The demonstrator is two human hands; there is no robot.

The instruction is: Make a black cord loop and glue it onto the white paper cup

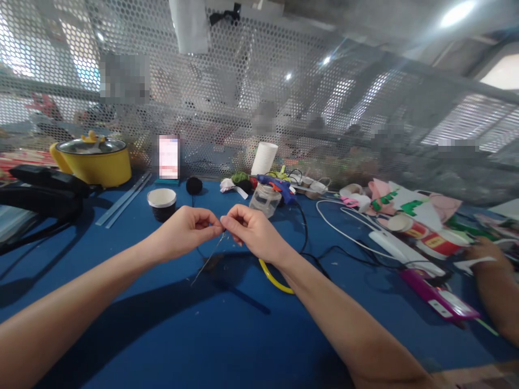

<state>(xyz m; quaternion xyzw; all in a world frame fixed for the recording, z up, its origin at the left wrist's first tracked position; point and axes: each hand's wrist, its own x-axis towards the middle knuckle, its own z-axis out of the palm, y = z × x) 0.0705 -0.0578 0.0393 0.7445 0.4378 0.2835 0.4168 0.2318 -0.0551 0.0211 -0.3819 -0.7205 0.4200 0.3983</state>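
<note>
Over the blue table [162, 335], my left hand [184, 231] and my right hand [253, 229] meet fingertip to fingertip. Both are closed in a pinch around a thin pale strand [207, 262], whose loose end slants down to the left. I cannot tell whether it is wire or thread. A tiny dark bit shows between the fingertips. Behind my left hand sits a black yarn ball [193, 186], its yarn running toward me. A black cup with a white rim [161, 204] stands to its left. Just beyond my right hand is a clear jar [265, 200].
A blue glue gun [278, 186] lies at the jar, its cord trailing right. Close to my right wrist is a yellow curved piece [275, 278]. Left stands a yellow pot [97, 162]; right lie a purple device [438, 297], cables and another person's hand [486, 256].
</note>
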